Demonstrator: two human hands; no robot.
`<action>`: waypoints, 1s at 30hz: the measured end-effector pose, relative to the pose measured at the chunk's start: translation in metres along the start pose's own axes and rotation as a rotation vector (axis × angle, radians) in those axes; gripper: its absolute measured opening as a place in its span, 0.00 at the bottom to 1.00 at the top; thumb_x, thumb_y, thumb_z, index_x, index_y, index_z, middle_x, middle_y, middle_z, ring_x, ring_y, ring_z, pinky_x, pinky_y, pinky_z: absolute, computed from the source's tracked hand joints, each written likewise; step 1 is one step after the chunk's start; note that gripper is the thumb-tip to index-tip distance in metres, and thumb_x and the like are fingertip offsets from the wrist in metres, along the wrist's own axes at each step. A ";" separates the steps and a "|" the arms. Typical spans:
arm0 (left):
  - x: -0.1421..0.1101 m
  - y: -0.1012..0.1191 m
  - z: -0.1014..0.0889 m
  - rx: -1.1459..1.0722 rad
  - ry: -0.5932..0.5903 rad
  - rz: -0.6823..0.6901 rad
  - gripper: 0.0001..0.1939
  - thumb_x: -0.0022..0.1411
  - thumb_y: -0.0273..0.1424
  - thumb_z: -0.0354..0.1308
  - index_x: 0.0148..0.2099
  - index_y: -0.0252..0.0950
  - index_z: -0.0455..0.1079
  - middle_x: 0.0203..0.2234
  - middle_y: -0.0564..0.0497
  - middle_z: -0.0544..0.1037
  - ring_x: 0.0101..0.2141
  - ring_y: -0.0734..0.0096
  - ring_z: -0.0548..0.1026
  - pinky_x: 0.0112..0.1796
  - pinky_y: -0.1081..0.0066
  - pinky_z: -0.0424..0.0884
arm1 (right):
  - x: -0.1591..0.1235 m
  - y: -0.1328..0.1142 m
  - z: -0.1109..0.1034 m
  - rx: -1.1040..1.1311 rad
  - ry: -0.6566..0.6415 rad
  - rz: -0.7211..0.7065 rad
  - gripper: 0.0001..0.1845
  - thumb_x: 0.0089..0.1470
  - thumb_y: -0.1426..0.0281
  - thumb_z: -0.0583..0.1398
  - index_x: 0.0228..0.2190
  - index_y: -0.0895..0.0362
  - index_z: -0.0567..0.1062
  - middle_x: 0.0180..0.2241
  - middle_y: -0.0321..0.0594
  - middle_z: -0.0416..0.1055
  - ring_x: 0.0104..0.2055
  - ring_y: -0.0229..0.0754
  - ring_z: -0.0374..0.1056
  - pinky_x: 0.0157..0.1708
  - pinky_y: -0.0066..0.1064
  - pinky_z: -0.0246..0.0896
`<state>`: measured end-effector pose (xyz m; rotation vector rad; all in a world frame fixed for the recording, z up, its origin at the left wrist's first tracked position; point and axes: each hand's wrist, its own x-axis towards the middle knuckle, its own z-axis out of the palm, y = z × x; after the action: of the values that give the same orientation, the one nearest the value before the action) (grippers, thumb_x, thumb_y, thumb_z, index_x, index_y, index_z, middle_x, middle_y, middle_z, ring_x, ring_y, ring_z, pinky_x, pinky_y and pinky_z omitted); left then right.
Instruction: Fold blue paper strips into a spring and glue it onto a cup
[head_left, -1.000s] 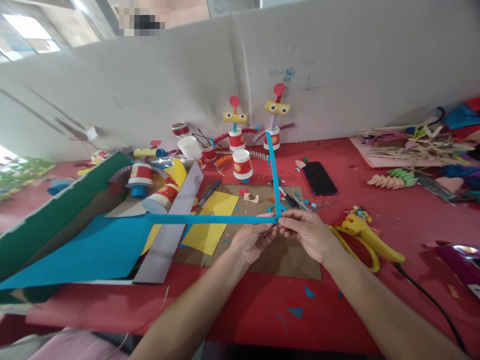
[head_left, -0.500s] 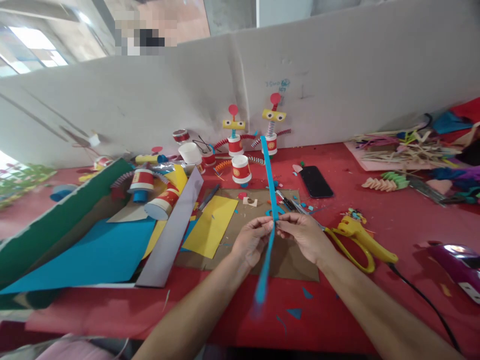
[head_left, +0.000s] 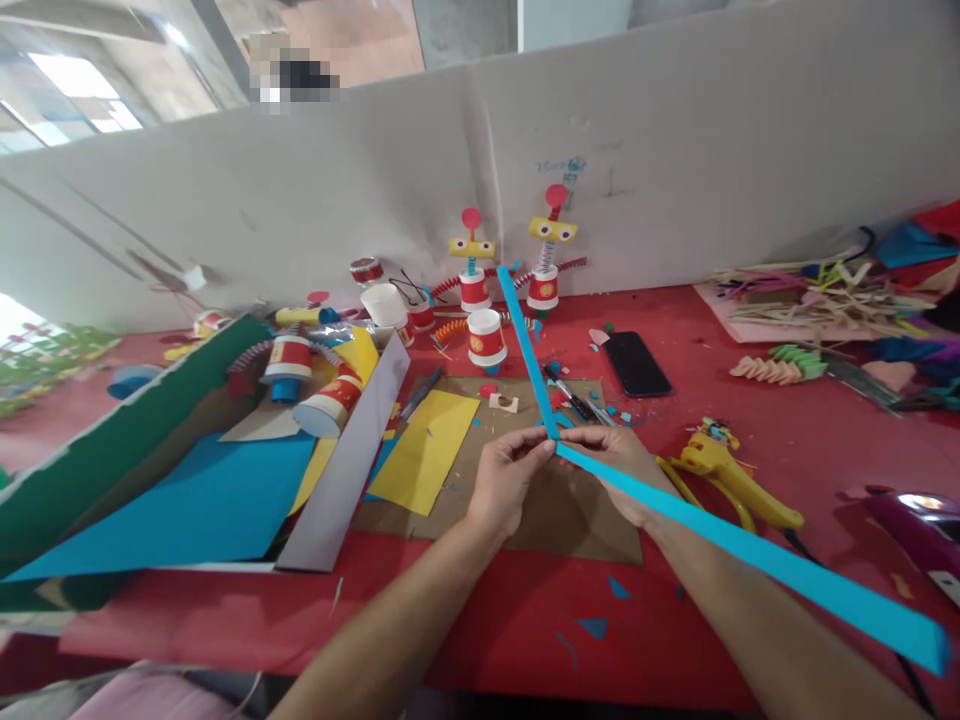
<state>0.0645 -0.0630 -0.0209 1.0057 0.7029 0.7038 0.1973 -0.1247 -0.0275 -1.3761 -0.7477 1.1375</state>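
Two long arms of blue paper strip (head_left: 720,530) meet at a fold between my hands. One arm rises away toward the paper-cup figures; the other runs over my right forearm to the lower right. My left hand (head_left: 510,475) pinches the fold with thumb and fingers. Beside it, my right hand (head_left: 607,465) is closed at the same fold, its fingers partly covered by the strip. Both hands are held above a brown cardboard sheet (head_left: 555,520). A yellow paper sheet (head_left: 427,450) lies left of my left hand.
Yellow-handled scissors (head_left: 675,480) and a yellow glue gun (head_left: 742,485) lie right of my hands. A phone (head_left: 637,363) rests farther back. Two cup figures (head_left: 474,290) stand by the grey partition (head_left: 675,150). At left is a green-sided box (head_left: 150,420) holding paper and cups.
The strip's near arm, which hung toward me between my forearms, has swung right across my right forearm. The far arm now leans more to the left. My hands stay together at the fold.
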 end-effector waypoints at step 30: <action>-0.001 0.003 0.000 -0.179 0.018 0.023 0.08 0.51 0.33 0.65 0.30 0.33 0.73 0.24 0.52 0.75 0.26 0.78 0.71 0.33 0.75 0.66 | -0.006 -0.009 0.010 0.194 0.068 -0.052 0.09 0.41 0.63 0.68 0.25 0.56 0.79 0.25 0.38 0.76 0.28 0.39 0.69 0.32 0.32 0.66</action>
<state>0.0635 -0.0628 -0.0175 0.8454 0.6327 0.7820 0.1877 -0.1251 -0.0166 -1.2194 -0.6048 1.0873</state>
